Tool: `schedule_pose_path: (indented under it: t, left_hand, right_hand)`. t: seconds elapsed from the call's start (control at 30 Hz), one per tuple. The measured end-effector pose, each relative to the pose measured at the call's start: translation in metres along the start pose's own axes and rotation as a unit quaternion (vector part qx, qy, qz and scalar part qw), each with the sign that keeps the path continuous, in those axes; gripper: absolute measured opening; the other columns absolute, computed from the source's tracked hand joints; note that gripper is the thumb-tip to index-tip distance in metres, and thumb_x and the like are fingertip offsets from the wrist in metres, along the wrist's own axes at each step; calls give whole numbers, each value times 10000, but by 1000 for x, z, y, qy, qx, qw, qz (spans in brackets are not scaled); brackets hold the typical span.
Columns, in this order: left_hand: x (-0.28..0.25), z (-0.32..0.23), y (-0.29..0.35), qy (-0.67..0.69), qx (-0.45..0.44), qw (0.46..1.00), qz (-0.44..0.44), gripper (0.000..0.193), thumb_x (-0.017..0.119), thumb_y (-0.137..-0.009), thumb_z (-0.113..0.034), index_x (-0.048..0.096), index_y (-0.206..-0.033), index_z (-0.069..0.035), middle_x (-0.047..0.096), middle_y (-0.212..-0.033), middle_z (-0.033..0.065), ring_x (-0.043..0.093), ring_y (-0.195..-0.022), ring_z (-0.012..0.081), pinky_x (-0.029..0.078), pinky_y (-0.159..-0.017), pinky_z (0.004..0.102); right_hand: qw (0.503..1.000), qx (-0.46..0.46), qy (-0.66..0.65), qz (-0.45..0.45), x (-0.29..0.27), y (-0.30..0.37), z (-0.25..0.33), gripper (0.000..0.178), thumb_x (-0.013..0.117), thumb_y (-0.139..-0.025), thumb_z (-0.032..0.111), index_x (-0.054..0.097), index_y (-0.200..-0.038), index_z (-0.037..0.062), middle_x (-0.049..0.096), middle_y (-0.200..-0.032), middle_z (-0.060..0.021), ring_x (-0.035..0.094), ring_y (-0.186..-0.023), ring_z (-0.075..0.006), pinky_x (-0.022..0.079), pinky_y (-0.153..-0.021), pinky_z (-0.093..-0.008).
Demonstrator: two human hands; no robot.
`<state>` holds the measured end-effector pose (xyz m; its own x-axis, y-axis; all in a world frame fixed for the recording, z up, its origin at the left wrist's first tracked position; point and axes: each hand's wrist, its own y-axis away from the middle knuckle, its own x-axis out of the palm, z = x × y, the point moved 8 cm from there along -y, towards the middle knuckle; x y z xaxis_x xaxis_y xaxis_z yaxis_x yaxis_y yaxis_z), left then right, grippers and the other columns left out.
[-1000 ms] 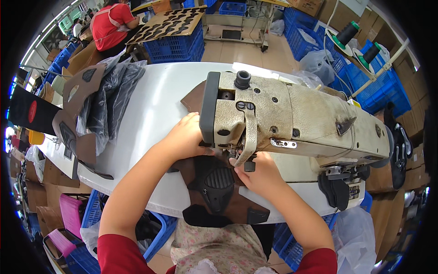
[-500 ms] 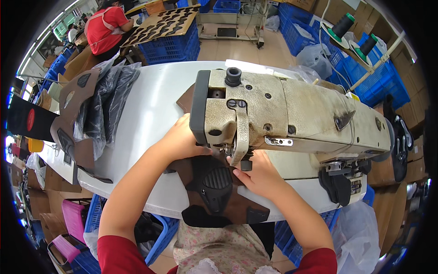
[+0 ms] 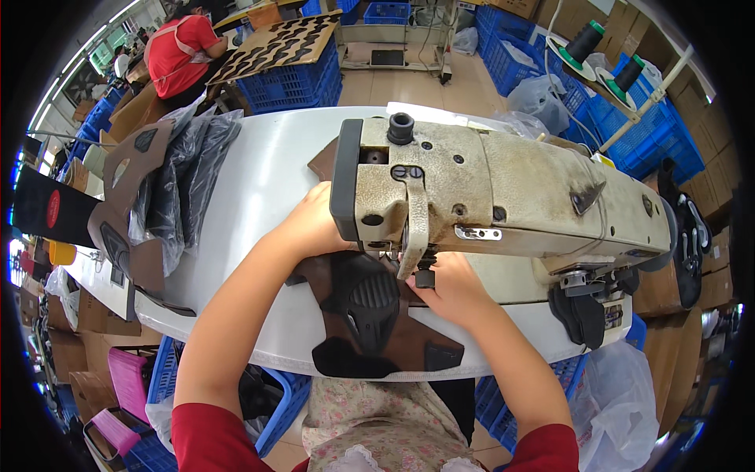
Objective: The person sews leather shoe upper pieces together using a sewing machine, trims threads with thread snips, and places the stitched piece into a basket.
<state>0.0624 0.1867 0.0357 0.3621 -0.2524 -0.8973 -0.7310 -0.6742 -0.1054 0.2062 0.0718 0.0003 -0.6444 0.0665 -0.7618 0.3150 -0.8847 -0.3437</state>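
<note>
A flat brown and black shoe upper (image 3: 371,311) with a ribbed, padded middle lies under the head of a beige sewing machine (image 3: 543,204). Its near end reaches the front edge of the white table. On its far left side rests my left hand (image 3: 314,224), its fingers hidden behind the machine head. Close to the needle area, my right hand (image 3: 448,287) has closed fingers at the upper's right edge, partly covered by the presser parts. A brown tip of leather (image 3: 322,163) sticks out beyond my left hand.
Brown upper pieces (image 3: 138,189) and black pieces in clear plastic (image 3: 185,177) lie on the table's left. Black padded pieces (image 3: 580,315) sit beneath the machine's right end. Two thread cones (image 3: 583,43) stand at the back right. A person in red (image 3: 177,55) works at the far left.
The shoe upper has slid a little away from me under the machine head. Both hands have shifted slightly farther away with it.
</note>
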Motion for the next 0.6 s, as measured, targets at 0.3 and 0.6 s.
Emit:
schedule_pose_path:
  t: [0.3,0.6]
  left_hand:
    - [-12,-1,0,2,-35,999,13,530,748,-674,-324,616,-1138,-104,618,-1127,149,551,-1081,348,447,-922,428]
    - [40,-97,68,-90,-39,993,-60,438,709,-723,-399,639,-940,-25,614,-950,179,604,-973,332,488,-808,413]
  right_hand:
    - [998,42,33,28,2,-7,1,84,594,-808,134,605,-866,74,572,-820,-97,562,-833,-331,424,-737,-454]
    - [997,57,37,39,11,-1,-11,168,616,-842,239,696,-817,94,625,-804,-159,549,-842,-356,389,-777,-448]
